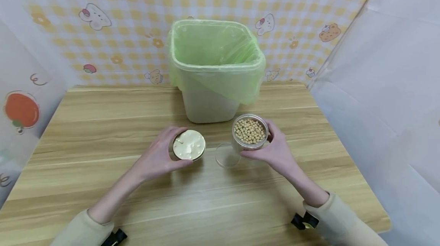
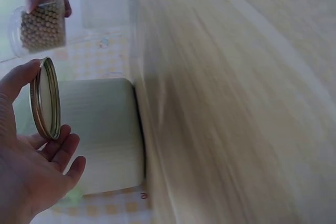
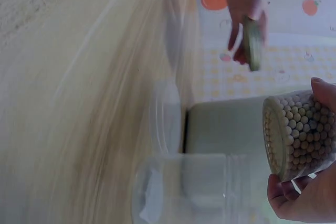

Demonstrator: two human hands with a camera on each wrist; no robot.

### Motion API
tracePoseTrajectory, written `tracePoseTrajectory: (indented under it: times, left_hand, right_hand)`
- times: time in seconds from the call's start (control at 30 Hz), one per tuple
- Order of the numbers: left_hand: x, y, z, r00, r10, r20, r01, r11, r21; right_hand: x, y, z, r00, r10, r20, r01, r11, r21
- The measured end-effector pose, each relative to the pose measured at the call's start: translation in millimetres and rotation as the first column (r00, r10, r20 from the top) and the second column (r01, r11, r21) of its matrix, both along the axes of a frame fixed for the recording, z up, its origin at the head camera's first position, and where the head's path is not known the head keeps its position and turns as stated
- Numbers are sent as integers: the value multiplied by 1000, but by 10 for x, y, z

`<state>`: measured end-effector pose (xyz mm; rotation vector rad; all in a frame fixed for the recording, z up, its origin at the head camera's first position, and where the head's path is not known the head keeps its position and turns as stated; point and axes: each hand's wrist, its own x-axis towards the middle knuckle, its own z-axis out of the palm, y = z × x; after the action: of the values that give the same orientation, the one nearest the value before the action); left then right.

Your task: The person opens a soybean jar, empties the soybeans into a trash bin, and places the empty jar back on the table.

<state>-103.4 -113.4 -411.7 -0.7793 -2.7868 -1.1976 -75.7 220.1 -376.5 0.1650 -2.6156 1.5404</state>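
My left hand (image 1: 159, 156) pinches a gold metal jar lid (image 1: 189, 145) by its rim, raised above the table. In the left wrist view the lid (image 2: 46, 98) stands on edge between thumb and fingers, its threaded rim showing. A clear jar (image 1: 250, 131) full of round beige beans is gripped in my right hand (image 1: 276, 150), with its mouth uncovered. The right wrist view shows this jar (image 3: 302, 135) lifted clear of the wooden surface. Beneath it stands a second transparent jar (image 3: 205, 187), which the head view mostly hides. A thin clear disc (image 1: 227, 155) lies between the hands.
A pale bin (image 1: 211, 104) with a green liner bag (image 1: 220, 78) stands at the back centre, just behind both hands. The wooden table (image 1: 103, 123) ends at a patterned cloth backdrop (image 1: 130, 43). White cloth (image 1: 385, 104) hangs at the right side.
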Motion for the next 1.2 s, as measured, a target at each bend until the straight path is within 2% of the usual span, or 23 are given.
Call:
tracePoseTrajectory:
  times: [0.33, 0.53, 0.63, 0.93, 1.2]
  left_hand:
    - [-37, -24, -258, 999, 22, 27, -18, 990, -143]
    - [-61, -30, -381, 1000, 1, -11, -3, 983, -186]
    - [-65, -20, -417, 1000, -9, -5, 8, 979, -201]
    - [-39, 13, -452, 996, 12, 84, 12, 960, -279]
    - [-30, 50, -476, 993, 31, 117, 5, 955, -296]
  right_hand:
    - [-6, 179, 158, 999, -44, -15, 44, 999, -7]
    - [-30, 242, 275, 998, -47, -36, 46, 999, -17]
    - [-38, 266, 356, 998, -54, -45, 53, 998, -14]
    - [-73, 324, 649, 994, -83, -76, 83, 997, -9]
    - [-116, 365, 860, 995, -72, -72, 67, 996, -64]
